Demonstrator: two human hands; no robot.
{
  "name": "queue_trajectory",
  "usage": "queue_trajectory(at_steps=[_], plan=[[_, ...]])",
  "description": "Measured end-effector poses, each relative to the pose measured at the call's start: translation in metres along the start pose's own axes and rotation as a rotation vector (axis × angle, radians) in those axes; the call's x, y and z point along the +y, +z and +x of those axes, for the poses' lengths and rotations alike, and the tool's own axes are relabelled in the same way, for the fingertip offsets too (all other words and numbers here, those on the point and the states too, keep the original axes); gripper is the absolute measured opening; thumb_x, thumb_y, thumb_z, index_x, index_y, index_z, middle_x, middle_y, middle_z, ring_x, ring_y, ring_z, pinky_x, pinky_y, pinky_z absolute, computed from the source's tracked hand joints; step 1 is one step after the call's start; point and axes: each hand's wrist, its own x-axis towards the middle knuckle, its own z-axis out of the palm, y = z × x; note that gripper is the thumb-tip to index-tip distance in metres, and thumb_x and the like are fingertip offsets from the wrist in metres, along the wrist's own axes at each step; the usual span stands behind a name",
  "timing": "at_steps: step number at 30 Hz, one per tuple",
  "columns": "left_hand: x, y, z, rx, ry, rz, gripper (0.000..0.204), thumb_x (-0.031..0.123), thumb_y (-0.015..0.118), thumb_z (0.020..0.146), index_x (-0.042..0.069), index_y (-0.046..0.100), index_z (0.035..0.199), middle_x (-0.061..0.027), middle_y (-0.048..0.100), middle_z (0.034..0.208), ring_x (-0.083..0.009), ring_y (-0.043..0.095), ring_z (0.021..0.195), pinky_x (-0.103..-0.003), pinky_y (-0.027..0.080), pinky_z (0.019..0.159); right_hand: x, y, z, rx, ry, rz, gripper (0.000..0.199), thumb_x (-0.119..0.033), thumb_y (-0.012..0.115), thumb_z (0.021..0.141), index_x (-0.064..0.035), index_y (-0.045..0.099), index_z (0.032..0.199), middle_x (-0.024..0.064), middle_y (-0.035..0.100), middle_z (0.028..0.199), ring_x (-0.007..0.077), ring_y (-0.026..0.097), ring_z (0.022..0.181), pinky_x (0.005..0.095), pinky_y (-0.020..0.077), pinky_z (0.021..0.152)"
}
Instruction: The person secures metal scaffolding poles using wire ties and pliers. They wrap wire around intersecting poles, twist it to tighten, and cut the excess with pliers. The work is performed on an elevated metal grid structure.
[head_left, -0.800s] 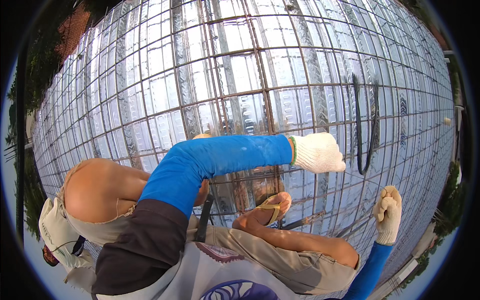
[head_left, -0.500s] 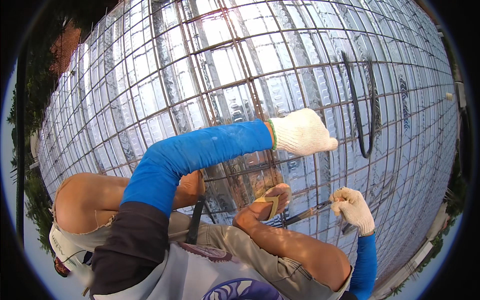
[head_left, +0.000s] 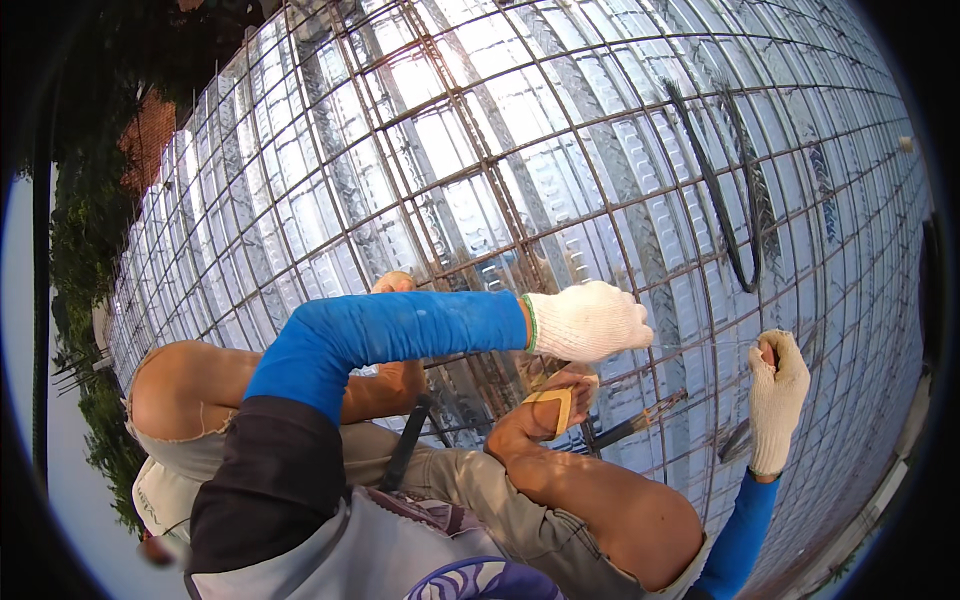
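My left hand [head_left: 592, 320], in a white knit glove with a blue sleeve behind it, is closed in a fist just above the rusty rebar mesh [head_left: 560, 134]. Its fingertips are hidden, so what it may grip does not show. Further right, my right hand [head_left: 779, 402], also gloved, has thumb and fingers curled together in a pinch, with bare fingertip showing. Faint thin lines pass by it; anything held is too fine to make out. Between my foot [head_left: 562, 402] and that hand lies a dark-wrapped bundle with brownish thin ends [head_left: 640, 420].
A long bundle of black tie wire [head_left: 722, 200], bent into a U, lies on the mesh ahead. Beneath the bars is shiny ribbed metal decking [head_left: 480, 215]. My sandalled foot rests among the bars. Trees [head_left: 75, 215] and a brick-coloured surface [head_left: 148, 140] lie beyond the left edge.
My right hand has moved right and away from the dark-wrapped bundle. The left fist has shifted slightly left and nearer to me. The whole view has tilted a little.
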Motion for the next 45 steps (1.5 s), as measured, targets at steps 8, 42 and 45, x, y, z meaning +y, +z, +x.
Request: queue_trajectory(at_steps=[8, 42, 45], plan=[[-0.047, -0.05, -0.017, 0.041, -0.053, 0.156, 0.019, 0.018, 0.067, 0.094, 0.01, 0.06, 0.11, -0.0124, 0.07, 0.087, -0.0368, 0.075, 0.083, -0.05, 0.059, 0.067, -0.025, 0.001, -0.013, -0.784, 0.056, 0.155, 0.022, -0.01, 0.074, 0.075, -0.0003, 0.07, 0.094, 0.0092, 0.057, 0.075, 0.0188, 0.049, 0.065, 0.0344, 0.0464, 0.062], [-0.075, -0.045, -0.075, -0.382, -0.102, 0.315, 0.025, 0.019, 0.072, 0.09, 0.008, 0.063, 0.111, -0.0073, 0.071, 0.104, -0.03, 0.073, 0.101, -0.046, 0.057, 0.084, -0.041, 0.006, -0.034, -0.409, 0.614, 0.706, 0.019, -0.006, 0.063, 0.076, 0.0048, 0.071, 0.089, -0.0023, 0.052, 0.059, 0.0037, 0.039, 0.045, 0.022, 0.0294, 0.044], [-0.085, -0.038, -0.088, -0.199, -0.196, 0.34, 0.039, 0.023, 0.075, 0.091, 0.005, 0.064, 0.125, -0.0133, 0.072, 0.118, -0.0322, 0.072, 0.113, -0.049, 0.055, 0.097, -0.041, -0.001, -0.026, -0.409, 0.581, 0.578, 0.018, -0.007, 0.064, 0.078, 0.0044, 0.072, 0.088, -0.0029, 0.052, 0.06, 0.0036, 0.039, 0.045, 0.0226, 0.028, 0.044]])
